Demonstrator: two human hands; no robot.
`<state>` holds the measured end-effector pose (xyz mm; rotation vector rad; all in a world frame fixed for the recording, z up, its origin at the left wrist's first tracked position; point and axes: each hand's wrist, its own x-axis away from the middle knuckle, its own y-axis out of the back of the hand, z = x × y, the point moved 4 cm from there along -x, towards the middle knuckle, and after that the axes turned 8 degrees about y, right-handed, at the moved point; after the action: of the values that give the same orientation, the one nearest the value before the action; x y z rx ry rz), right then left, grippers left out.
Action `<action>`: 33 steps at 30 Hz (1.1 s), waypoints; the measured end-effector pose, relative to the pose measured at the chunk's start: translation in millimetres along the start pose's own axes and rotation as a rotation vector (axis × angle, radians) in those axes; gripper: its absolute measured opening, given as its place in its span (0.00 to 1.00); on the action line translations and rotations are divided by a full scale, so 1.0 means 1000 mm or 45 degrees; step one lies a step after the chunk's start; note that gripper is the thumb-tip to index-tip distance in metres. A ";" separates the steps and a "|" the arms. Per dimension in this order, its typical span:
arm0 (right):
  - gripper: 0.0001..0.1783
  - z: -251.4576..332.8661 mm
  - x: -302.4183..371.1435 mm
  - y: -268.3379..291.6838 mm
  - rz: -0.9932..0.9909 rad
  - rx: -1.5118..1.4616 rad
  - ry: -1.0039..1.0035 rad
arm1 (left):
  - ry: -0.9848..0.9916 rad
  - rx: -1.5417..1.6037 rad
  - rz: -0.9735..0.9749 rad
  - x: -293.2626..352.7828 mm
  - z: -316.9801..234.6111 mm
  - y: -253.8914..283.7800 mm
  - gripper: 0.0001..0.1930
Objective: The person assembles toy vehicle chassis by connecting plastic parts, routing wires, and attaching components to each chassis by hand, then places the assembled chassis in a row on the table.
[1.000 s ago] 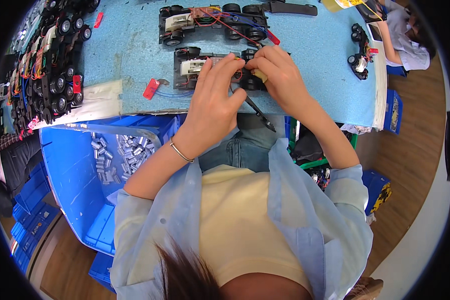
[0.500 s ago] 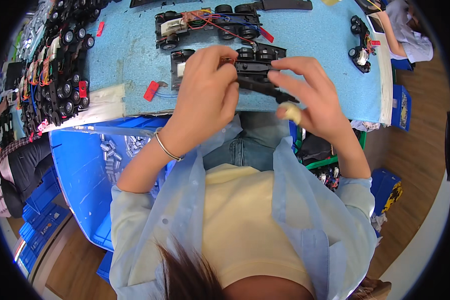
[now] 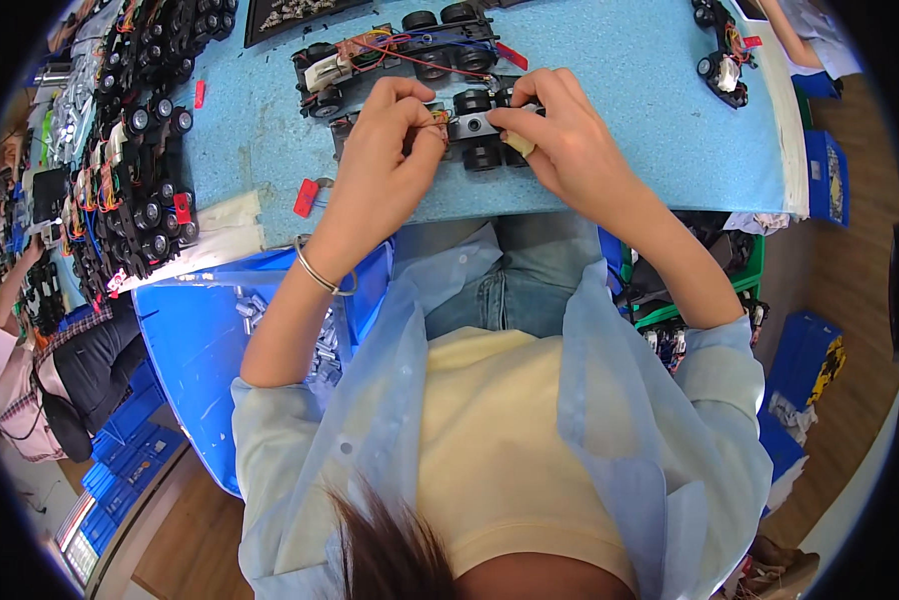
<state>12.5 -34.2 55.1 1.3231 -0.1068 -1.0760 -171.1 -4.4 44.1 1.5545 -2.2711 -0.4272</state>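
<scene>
Both hands are on a black toy vehicle chassis (image 3: 482, 158) at the near side of the blue mat; a silver-grey piece (image 3: 473, 125) shows between its black wheels. My left hand (image 3: 392, 150) is closed, its fingertips pinching the chassis's left part near some coloured wires. On the right end, my right hand (image 3: 573, 145) has its fingers curled round the chassis by the wheels, the thumb near the silver-grey piece. A yellow finger cover (image 3: 519, 143) is on one right finger. Just beyond lies a second chassis (image 3: 400, 50) with red and blue wires.
Many wired chassis (image 3: 150, 210) are stacked along the left. A red tag (image 3: 307, 197) lies by my left wrist. Another chassis (image 3: 722, 70) sits at the far right. Below the table edge stands a blue bin (image 3: 195, 350) with small metal cylinders. Other people sit at both sides.
The long dark piece by my right hand is out of sight. My right hand has closed in on the chassis, where wheels and a silver-grey piece now show. The view has shifted slightly.
</scene>
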 end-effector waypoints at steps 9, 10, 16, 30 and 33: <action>0.25 0.001 -0.002 -0.003 0.259 0.028 0.031 | -0.103 -0.120 -0.065 0.007 -0.008 0.002 0.02; 0.24 0.003 -0.003 -0.003 0.329 0.059 0.060 | -0.298 -0.276 -0.115 0.009 -0.014 0.001 0.05; 0.21 0.001 -0.002 0.002 0.381 0.028 0.064 | -0.872 -1.151 0.036 0.022 -0.018 -0.016 0.17; 0.10 -0.042 0.039 -0.026 0.327 -1.108 -1.035 | -0.901 -1.263 0.047 0.033 -0.016 -0.020 0.17; 0.10 -0.036 0.040 -0.017 0.181 -1.295 -1.137 | -0.863 -1.259 0.039 0.036 -0.015 -0.021 0.18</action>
<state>46.4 -33.2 10.7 -0.1162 -0.2637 -1.2654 -159.2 -46.1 52.9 0.8947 -1.8886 -1.9286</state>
